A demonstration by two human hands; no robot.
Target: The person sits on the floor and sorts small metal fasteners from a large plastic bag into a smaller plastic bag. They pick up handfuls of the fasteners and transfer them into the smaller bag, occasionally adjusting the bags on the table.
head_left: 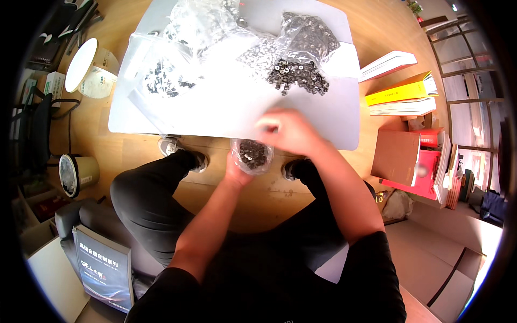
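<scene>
the left hand [237, 171] cups a small clear bag [252, 155] of dark nuts from below, its grip closed around the bag, just off the near edge of the white surface [226, 116]. the right hand [288, 132] hovers blurred over the bag's mouth; whether its grip is spread or pinching i cannot tell. the bag looks partly filled, while a loose pile of nuts [299, 75] and other bags [199, 24] remain on the surface, so much seems left. the bag stands roughly upright, mouth toward the surface.
</scene>
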